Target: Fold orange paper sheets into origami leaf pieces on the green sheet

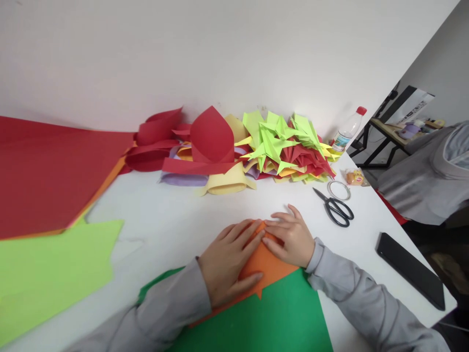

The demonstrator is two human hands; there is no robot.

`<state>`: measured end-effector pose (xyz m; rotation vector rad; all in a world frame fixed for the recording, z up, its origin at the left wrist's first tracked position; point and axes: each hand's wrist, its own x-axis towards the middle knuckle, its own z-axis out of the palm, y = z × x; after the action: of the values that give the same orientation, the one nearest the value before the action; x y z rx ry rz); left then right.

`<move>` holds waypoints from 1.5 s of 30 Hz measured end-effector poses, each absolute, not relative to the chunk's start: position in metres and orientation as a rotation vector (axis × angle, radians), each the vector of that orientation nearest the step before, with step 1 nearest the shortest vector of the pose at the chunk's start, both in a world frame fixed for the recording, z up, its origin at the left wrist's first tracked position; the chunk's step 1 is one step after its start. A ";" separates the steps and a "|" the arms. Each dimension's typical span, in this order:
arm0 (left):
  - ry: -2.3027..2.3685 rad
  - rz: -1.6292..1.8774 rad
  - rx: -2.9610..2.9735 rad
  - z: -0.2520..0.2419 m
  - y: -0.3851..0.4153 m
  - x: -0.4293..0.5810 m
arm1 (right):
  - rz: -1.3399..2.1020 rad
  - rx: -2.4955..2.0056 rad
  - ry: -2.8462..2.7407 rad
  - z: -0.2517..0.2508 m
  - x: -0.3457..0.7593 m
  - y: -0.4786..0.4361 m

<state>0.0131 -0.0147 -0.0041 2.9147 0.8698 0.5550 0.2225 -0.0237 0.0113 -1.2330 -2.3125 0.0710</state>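
A folded orange paper (264, 266) lies on a dark green sheet (278, 318) at the near edge of the white table (172, 220). My left hand (229, 259) rests flat on the orange paper's left side with fingers stretched toward its top point. My right hand (291, 237) presses down on the right side, fingers extended and meeting the left fingertips at the top fold. Both hands lie flat on the paper; neither grips it.
A pile of folded paper shapes (256, 146) in red, yellow, lime and purple lies against the wall. Large red (47, 171) and lime (47, 269) sheets sit at left. Black scissors (335, 208), a tape ring (339, 189), a bottle (348, 129) and a black phone (410, 269) are at right.
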 end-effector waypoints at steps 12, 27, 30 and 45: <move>0.875 0.531 2.943 -0.007 -0.015 0.012 | 0.348 -1.326 -2.246 0.009 0.229 -0.017; 0.917 0.551 2.916 -0.006 -0.019 0.013 | 0.137 -1.464 -2.289 0.011 0.227 -0.022; 0.919 0.527 2.914 -0.006 -0.019 0.013 | 0.110 -1.421 -2.316 0.009 0.227 -0.022; 0.831 0.527 2.980 -0.012 -0.015 0.010 | 0.060 -1.315 -2.382 0.008 0.226 -0.024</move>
<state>0.0100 -0.0150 -0.0119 2.9804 0.8313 0.5269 0.2256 -0.0237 0.0085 -1.3151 -2.3818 0.0599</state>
